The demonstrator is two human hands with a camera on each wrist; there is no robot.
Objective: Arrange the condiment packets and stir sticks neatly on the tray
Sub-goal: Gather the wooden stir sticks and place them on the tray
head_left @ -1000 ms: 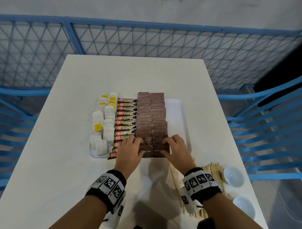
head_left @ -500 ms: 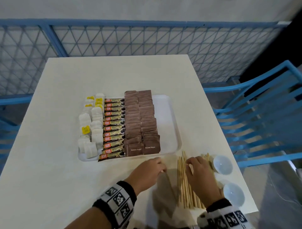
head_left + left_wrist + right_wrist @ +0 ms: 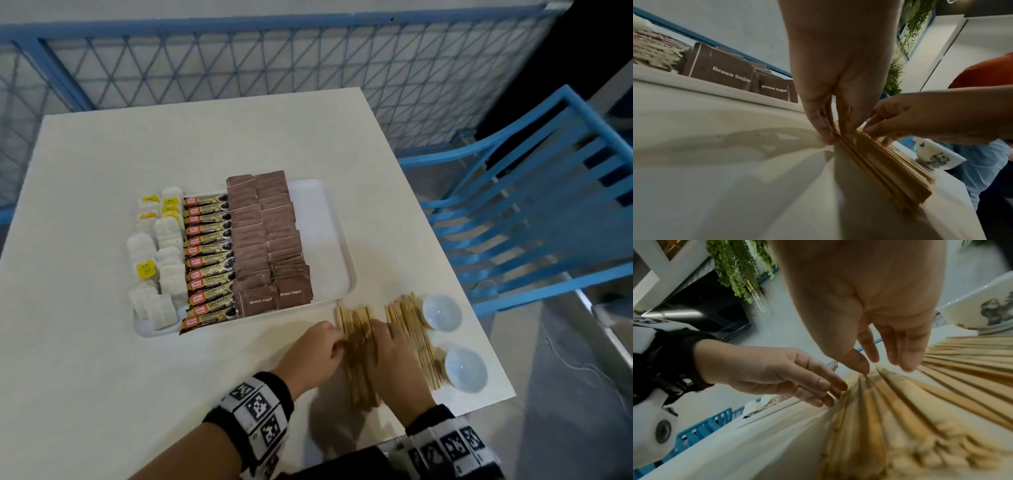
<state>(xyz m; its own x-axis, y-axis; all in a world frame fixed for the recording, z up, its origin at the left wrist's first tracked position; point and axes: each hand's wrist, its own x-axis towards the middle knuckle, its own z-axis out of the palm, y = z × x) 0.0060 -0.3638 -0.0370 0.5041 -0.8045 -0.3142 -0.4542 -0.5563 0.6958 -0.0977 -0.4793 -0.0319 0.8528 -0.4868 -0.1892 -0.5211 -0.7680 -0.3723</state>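
A white tray (image 3: 337, 260) holds rows of white packets (image 3: 164, 274), coffee granule sachets (image 3: 209, 255) and brown sugar packets (image 3: 270, 246); its right strip is bare. Wooden stir sticks (image 3: 358, 346) lie on the table just in front of the tray's right corner. A second bunch of stir sticks (image 3: 411, 329) lies to their right. My left hand (image 3: 337, 342) presses its straight fingers against the left side of the near bunch (image 3: 890, 170). My right hand (image 3: 375, 330) touches that bunch from the right with straight fingers (image 3: 908, 365). Neither hand is curled round the sticks.
Two white bowls (image 3: 442, 311) (image 3: 466, 368) stand right of the sticks, close to the table's right edge. A blue chair (image 3: 534, 205) stands beside the table. A blue mesh fence (image 3: 239, 65) runs behind it. Bare tabletop (image 3: 102, 394) lies to the left.
Both hands have left the brown sugar packets on the tray, moved right and nearer to me, and closed in on the stir sticks from both sides. The view has turned to the right.
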